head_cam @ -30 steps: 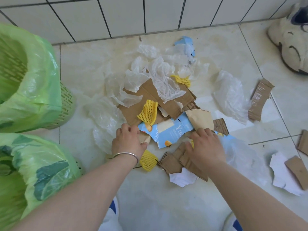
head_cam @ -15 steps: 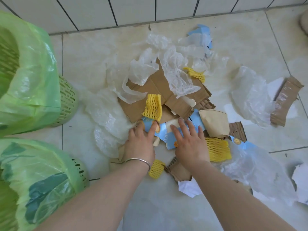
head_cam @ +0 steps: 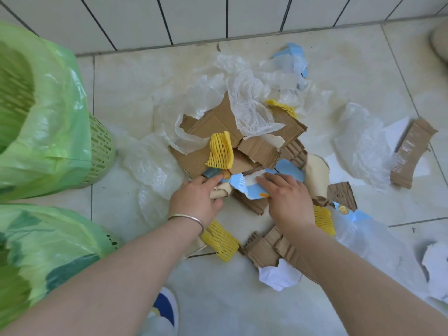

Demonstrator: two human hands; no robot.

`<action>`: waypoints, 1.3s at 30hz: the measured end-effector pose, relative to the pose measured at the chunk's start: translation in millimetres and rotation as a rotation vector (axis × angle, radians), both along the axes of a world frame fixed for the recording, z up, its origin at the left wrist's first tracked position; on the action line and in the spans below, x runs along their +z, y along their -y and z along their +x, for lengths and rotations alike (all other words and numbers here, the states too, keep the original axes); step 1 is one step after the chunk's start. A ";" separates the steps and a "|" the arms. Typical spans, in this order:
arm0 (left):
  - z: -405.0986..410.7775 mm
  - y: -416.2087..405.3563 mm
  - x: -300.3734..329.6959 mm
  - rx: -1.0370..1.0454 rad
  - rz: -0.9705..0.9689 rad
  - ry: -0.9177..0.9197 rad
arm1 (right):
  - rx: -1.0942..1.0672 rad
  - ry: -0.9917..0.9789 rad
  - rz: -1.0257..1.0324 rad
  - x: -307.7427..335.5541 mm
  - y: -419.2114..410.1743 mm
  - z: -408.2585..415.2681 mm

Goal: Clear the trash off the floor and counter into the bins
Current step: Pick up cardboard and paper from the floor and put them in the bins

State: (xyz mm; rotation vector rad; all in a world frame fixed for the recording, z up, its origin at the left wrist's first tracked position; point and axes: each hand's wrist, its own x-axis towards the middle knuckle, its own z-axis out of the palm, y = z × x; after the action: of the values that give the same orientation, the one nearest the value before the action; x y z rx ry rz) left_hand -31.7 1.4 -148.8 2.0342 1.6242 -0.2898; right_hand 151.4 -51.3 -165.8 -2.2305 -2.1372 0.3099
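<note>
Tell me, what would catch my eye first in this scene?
Most striking is the heap of torn cardboard, crumpled clear plastic and yellow foam netting in the middle of the tiled floor. Both hands, left hand and right hand, press on a blue carton scrap at its near edge. Two bins lined with green bags stand at the left.

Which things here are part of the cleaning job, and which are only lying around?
Job: cardboard scraps, plastic bags, yellow foam nets, blue carton piece, white paper, two green-lined bins, both hands.

Not job: bracelet, shoe, wall tiles.
</note>
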 end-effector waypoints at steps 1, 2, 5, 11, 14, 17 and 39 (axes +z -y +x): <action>-1.5 -2.4 2.1 0.057 -0.001 0.069 | -0.015 -0.042 0.011 5.0 -1.6 2.5; -2.6 -4.3 4.3 0.099 0.015 0.122 | -0.039 -0.098 0.022 10.6 -2.5 5.7; -0.7 -6.7 13.2 0.137 0.153 0.205 | -0.204 -0.286 0.034 33.6 -3.0 13.5; 17.2 -6.2 39.9 0.228 0.113 0.406 | -0.581 -0.616 0.034 82.4 -3.9 29.2; 24.8 -5.5 49.3 0.300 0.090 0.468 | -0.824 -0.829 0.158 94.5 -8.8 49.3; 32.2 -5.3 51.0 0.411 0.047 0.534 | -1.042 -0.940 0.227 93.2 -10.3 75.8; 62.4 -6.6 4.0 0.822 -0.414 0.737 | -0.895 -0.408 -0.429 16.2 -18.4 78.0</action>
State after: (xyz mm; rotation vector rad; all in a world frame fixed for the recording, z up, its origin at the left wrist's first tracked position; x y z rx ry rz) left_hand 30.6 8.0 -144.8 0.8727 1.5655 0.3586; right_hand 229.4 -32.9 -149.5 -2.7342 -0.7980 1.0930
